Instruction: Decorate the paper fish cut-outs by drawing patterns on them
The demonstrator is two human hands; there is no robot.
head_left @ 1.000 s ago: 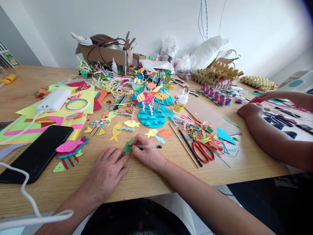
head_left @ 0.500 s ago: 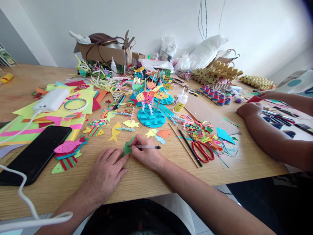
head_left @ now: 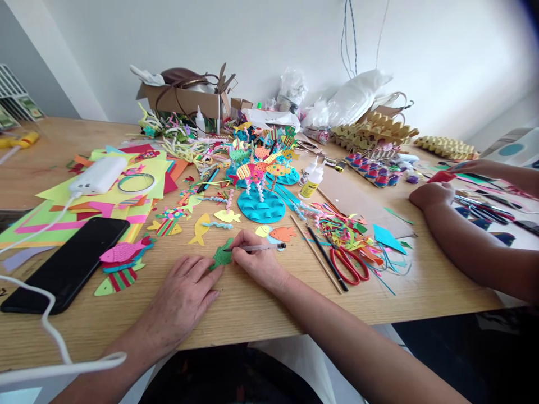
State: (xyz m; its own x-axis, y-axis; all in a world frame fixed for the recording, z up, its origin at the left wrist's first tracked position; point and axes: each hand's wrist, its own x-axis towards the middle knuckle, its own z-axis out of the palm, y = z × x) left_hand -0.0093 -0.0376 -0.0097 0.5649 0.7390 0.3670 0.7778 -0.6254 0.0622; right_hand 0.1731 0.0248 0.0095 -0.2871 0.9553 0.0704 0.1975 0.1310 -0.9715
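Observation:
A small green paper fish [head_left: 222,255] lies on the wooden table in front of me, dotted with a scale-like pattern. My left hand [head_left: 185,294] rests flat with fingers stretched out, its fingertips pressing the fish's lower left edge. In a pinch, my right hand [head_left: 259,261] holds a clear-barrelled pen [head_left: 265,247], its tip on the fish's upper right part. Just beyond are a yellow paper fish [head_left: 199,229], an orange one [head_left: 283,233] and a striped one [head_left: 166,227]. Left of my hands lies a pink fish [head_left: 126,250] on top of other cut fish.
Red-handled scissors [head_left: 351,266], a black pencil [head_left: 326,257] and a wooden stick lie to the right. Behind stands a blue base [head_left: 261,206] bearing paper fish, beside glue bottles [head_left: 312,182]. A phone [head_left: 67,264] lies left. Another person's arms [head_left: 471,235] reach in at right.
My right hand and the pen have shifted slightly to the right along the green fish. My left hand stays in place. The camera view has tilted a little.

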